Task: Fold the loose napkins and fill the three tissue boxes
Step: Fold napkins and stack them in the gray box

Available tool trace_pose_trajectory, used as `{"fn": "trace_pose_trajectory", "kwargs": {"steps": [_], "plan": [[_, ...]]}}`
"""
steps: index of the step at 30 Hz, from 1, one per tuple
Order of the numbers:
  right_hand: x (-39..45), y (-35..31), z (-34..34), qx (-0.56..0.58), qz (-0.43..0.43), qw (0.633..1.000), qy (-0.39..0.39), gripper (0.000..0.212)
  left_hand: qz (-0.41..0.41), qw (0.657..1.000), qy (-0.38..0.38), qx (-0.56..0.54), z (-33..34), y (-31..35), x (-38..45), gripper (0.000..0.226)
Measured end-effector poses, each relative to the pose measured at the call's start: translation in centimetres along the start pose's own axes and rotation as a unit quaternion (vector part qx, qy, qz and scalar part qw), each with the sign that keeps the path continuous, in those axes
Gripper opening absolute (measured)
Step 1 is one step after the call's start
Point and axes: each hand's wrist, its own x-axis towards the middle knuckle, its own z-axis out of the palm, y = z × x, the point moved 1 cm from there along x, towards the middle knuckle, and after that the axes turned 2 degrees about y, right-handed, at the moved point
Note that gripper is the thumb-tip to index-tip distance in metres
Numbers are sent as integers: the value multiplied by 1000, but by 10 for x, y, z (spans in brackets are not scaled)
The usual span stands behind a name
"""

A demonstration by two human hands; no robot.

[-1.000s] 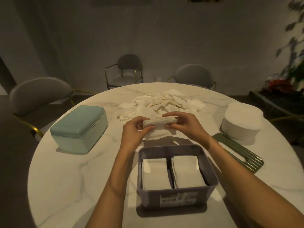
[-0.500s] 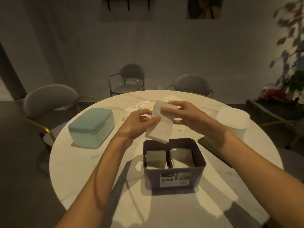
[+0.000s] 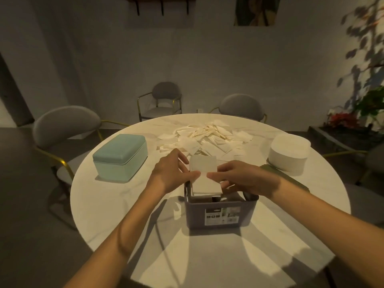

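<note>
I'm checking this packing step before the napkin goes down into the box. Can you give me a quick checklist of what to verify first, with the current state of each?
1. Folded napkin held by both hands: ok; left hand and right hand pinch it at its sides.
2. Napkin above the grey box: ok, it sits over the box's left half.
3. Box lid off: ok, the top is open.
4. Room left in the left compartment: cannot tell, the napkin and hands hide it.
5. More loose napkins to fold: ok, a pile lies beyond the hands.
6. Teal box ready to fill: not ok, its lid is on.
</note>
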Motion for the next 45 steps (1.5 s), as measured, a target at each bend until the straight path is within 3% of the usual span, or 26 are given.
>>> {"fn": "trace_pose_trajectory", "kwargs": {"steps": [12,17,21,23,25,28,34,38,42,45], "plan": [[8,3,25,-191,80,978,2,30,111,985,-70,112,-4,3,-11,32],[11,-2,23,-323,21,946,12,31,162,960,-81,214,5,11,-15,45],[4,-9,20,-377,-13,926,9,34,210,937,-54,274,16,11,-12,26],[1,-13,14,-380,-34,924,24,38,207,938,-68,268,16,10,-8,30],[0,-16,3,-332,-40,942,32,32,182,955,-90,216,10,10,-1,38],[5,-25,-20,-237,-47,969,45,22,142,981,-66,112,-1,6,20,25],[72,-10,-60,-211,-117,957,164,16,48,999,0,1,23,-25,77,14],[141,25,-66,-291,-149,921,211,33,-7,991,45,-122,63,-47,104,12],[182,41,-57,-353,-159,893,228,62,-52,965,95,-240,96,-54,117,18],[205,50,-46,-399,-142,876,232,69,-69,940,128,-309,112,-56,125,18]]}}
